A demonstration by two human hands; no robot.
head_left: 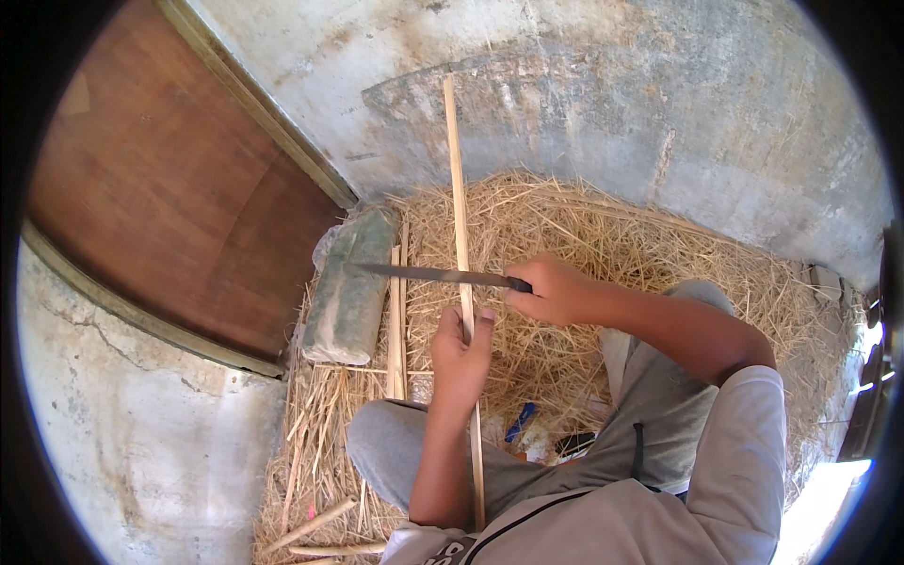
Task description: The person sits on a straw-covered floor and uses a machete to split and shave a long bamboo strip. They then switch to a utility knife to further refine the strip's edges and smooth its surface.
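A long, pale strip of split bamboo or wood (458, 198) stands out ahead of me, running from my lap up toward the wall. My left hand (461, 347) is closed around its lower part, thumb along the side. In my right hand (550, 290) is the dark handle of a long-bladed knife (414, 273). Its blade points left and crosses the strip just above my left hand, seemingly touching it. The blade's tip reaches over a greyish-green, block-like piece (352, 282) lying on the straw.
Loose straw (603, 226) covers the ground around my folded legs. More pale strips (396, 330) lie beside the block, and short sticks (325, 527) lie at lower left. A blue object (520, 422) sits between my legs. A weathered wall (603, 104) and brown door panel (188, 188) enclose the spot.
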